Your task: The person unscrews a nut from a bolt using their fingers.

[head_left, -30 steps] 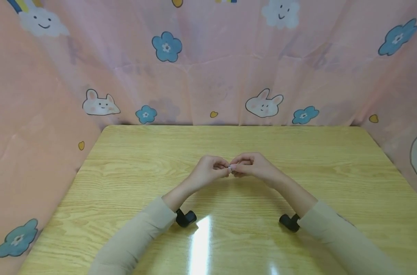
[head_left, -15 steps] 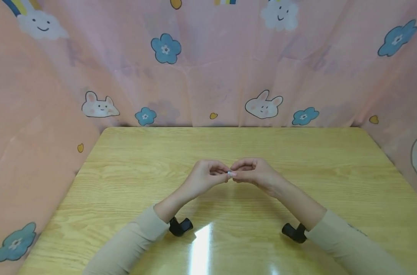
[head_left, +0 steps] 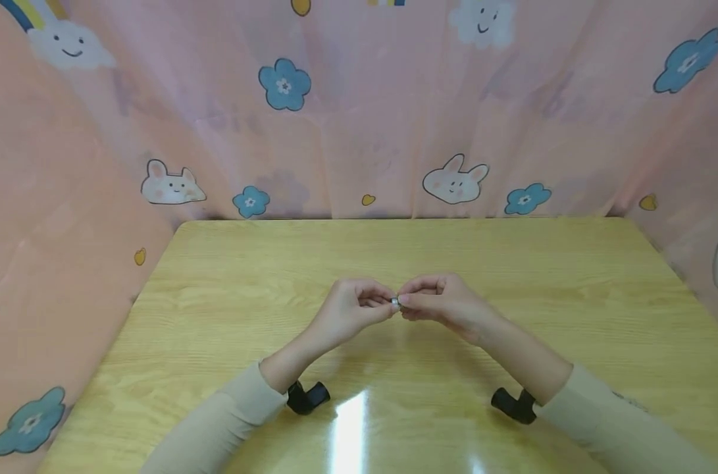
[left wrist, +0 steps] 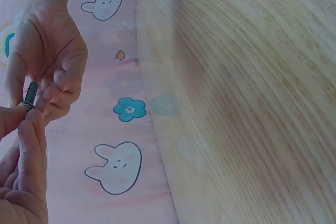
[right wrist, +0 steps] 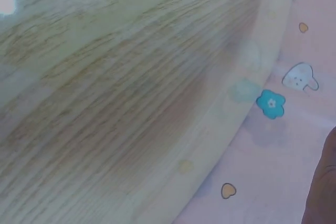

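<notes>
A small metal bolt [left wrist: 31,93] with a dark threaded shank is held between both hands above the table. In the head view only a glint of its metal [head_left: 395,301] shows between the fingertips. My left hand [head_left: 354,306] pinches the bolt's wider silvery end between thumb and fingers. From the other side, my right hand [head_left: 444,304] holds the bolt with thumb and curled fingers. The left wrist view has the shank pointing toward the right hand's palm [left wrist: 55,45]. In the right wrist view just an edge of the right hand [right wrist: 321,192] appears, and the bolt is out of sight.
The wood-grain table [head_left: 264,263] lies beneath both hands, with a bright light reflection near its front. A pink printed curtain [head_left: 359,131] stands along its back and sides. Black wrist cameras [head_left: 308,397] stick out at both cuffs.
Both hands have come slightly toward the body and the forearms have spread a little apart. More of the bolt's metal shows between the fingertips than a second ago.
</notes>
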`<state>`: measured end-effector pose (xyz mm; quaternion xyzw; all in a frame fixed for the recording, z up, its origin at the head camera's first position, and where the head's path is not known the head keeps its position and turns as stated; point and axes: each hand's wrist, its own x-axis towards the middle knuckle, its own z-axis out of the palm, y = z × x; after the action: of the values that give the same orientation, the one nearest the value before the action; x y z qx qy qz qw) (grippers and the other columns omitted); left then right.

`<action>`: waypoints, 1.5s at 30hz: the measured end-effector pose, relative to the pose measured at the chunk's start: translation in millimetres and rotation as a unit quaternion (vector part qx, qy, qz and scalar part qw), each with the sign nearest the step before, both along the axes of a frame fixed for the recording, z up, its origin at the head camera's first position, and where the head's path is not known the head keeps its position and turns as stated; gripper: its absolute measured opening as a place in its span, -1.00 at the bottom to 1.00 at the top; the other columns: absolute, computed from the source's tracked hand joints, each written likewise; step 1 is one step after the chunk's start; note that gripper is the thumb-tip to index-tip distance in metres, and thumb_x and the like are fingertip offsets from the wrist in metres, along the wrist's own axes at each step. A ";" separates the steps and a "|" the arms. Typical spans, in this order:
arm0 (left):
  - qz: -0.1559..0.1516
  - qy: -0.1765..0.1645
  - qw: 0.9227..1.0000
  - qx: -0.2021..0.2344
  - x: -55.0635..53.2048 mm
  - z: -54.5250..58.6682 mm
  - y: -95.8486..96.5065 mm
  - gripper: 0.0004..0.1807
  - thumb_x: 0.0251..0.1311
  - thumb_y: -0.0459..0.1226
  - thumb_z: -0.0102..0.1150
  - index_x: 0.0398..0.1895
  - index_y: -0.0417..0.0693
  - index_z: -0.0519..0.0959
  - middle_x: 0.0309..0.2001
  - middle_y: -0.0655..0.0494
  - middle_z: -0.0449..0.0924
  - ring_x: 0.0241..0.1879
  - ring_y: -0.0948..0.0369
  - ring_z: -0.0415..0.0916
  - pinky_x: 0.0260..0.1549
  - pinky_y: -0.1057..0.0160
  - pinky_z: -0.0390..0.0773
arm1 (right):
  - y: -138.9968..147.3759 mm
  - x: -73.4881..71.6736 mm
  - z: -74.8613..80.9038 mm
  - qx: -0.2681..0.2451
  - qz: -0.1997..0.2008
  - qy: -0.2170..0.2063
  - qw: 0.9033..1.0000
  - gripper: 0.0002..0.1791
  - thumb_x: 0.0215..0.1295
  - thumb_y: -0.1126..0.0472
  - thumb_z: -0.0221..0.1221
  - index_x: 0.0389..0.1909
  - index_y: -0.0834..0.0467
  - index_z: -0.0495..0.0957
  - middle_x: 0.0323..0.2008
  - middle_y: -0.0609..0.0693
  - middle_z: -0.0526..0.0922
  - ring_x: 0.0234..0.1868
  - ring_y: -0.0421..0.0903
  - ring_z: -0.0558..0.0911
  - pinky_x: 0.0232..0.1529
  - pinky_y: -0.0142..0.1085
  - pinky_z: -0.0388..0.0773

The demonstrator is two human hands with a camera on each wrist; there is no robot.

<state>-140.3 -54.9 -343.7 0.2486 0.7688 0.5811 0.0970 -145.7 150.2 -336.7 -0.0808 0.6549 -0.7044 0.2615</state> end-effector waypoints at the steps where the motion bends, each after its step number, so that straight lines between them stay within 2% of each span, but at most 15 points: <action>1: 0.002 0.000 1.000 -0.001 1.2 -0.2 -0.9 -0.87 0.14 -0.39 0.22 -0.26 -0.26 0.63 -0.30 0.02 0.66 -0.34 0.25 0.60 -0.30 0.31 0.63 | -0.4 1.1 0.2 0.001 0.001 0.006 1.000 -0.94 0.20 0.34 0.20 -0.32 0.17 0.60 -0.37 -0.02 0.66 -0.31 -0.15 0.63 -0.14 -0.31 0.59; 5: 0.008 0.007 1.000 -0.002 5.3 1.0 -3.8 -0.87 0.14 -0.38 0.23 -0.26 -0.25 0.64 -0.30 0.01 0.66 -0.34 0.26 0.60 -0.30 0.32 0.63 | -2.2 4.0 1.6 0.015 0.001 0.026 1.000 -0.85 0.15 0.36 0.24 -0.24 0.20 0.58 -0.30 -0.02 0.63 -0.24 -0.14 0.60 -0.09 -0.32 0.56; 9: 0.010 0.016 1.000 0.004 5.7 3.3 -3.8 -0.88 0.13 -0.38 0.23 -0.27 -0.25 0.64 -0.31 0.01 0.66 -0.35 0.25 0.60 -0.30 0.32 0.63 | -3.9 4.6 5.3 0.007 -0.015 0.016 1.000 -0.83 0.19 0.33 0.21 -0.20 0.27 0.55 -0.31 -0.01 0.63 -0.29 -0.14 0.62 -0.11 -0.30 0.58; 14: 0.010 0.012 1.000 0.008 5.8 5.3 -3.2 -0.88 0.13 -0.37 0.24 -0.28 -0.24 0.64 -0.32 0.01 0.66 -0.35 0.25 0.60 -0.31 0.32 0.63 | -4.9 6.0 8.8 -0.023 -0.020 -0.008 1.000 -0.93 0.25 0.33 0.16 -0.28 0.21 0.58 -0.38 0.00 0.64 -0.40 -0.17 0.63 -0.20 -0.31 0.62; 20: 0.004 0.011 1.000 0.009 7.5 6.3 -2.8 -0.87 0.13 -0.39 0.23 -0.26 -0.26 0.64 -0.31 0.01 0.66 -0.35 0.26 0.60 -0.31 0.32 0.63 | -4.7 7.7 9.5 -0.052 -0.016 -0.009 0.998 -0.89 0.22 0.40 0.15 -0.32 0.15 0.59 -0.36 -0.01 0.64 -0.35 -0.17 0.64 -0.18 -0.34 0.61; 27: 0.004 0.010 1.000 0.008 8.4 8.4 -2.2 -0.87 0.13 -0.41 0.22 -0.26 -0.28 0.63 -0.31 0.00 0.66 -0.36 0.26 0.60 -0.32 0.32 0.63 | -3.3 8.5 10.8 -0.016 -0.016 0.038 0.999 -0.81 0.12 0.43 0.21 -0.29 0.10 0.58 -0.31 -0.05 0.61 -0.26 -0.16 0.59 -0.11 -0.36 0.56; 32: 0.005 0.006 1.000 0.012 12.8 5.7 -3.9 -0.88 0.13 -0.39 0.23 -0.28 -0.25 0.64 -0.32 0.02 0.66 -0.36 0.24 0.60 -0.33 0.31 0.63 | -4.4 14.5 10.7 -0.004 -0.015 0.009 1.000 -0.89 0.18 0.35 0.21 -0.26 0.23 0.57 -0.36 -0.01 0.64 -0.33 -0.15 0.63 -0.18 -0.32 0.61; 36: 0.008 0.010 1.000 0.016 16.1 3.9 -4.8 -0.89 0.12 -0.39 0.23 -0.28 -0.26 0.64 -0.33 0.01 0.65 -0.37 0.24 0.60 -0.33 0.30 0.63 | -5.9 18.7 9.5 -0.010 -0.009 -0.015 1.000 -0.93 0.22 0.32 0.18 -0.31 0.23 0.58 -0.41 0.01 0.67 -0.38 -0.16 0.65 -0.23 -0.32 0.63; 43: 0.014 0.022 0.999 0.021 15.5 7.5 -6.5 -0.89 0.11 -0.40 0.24 -0.29 -0.26 0.64 -0.32 0.00 0.66 -0.36 0.22 0.60 -0.33 0.30 0.63 | -6.1 16.7 12.5 0.004 -0.004 0.025 1.000 -0.87 0.15 0.37 0.23 -0.26 0.20 0.56 -0.27 0.00 0.62 -0.21 -0.12 0.60 -0.09 -0.31 0.56; 45: 0.011 0.020 0.999 0.026 15.7 9.3 -6.6 -0.89 0.12 -0.40 0.24 -0.29 -0.26 0.64 -0.32 0.00 0.66 -0.36 0.22 0.60 -0.32 0.29 0.64 | -5.8 17.1 14.1 -0.003 -0.006 0.024 1.000 -0.87 0.15 0.36 0.23 -0.26 0.19 0.56 -0.26 0.00 0.61 -0.20 -0.12 0.60 -0.07 -0.31 0.56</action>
<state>-124.6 -61.4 -334.4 0.2544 0.7580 0.5966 0.0691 -128.6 144.3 -322.5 -0.0950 0.6591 -0.7059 0.2416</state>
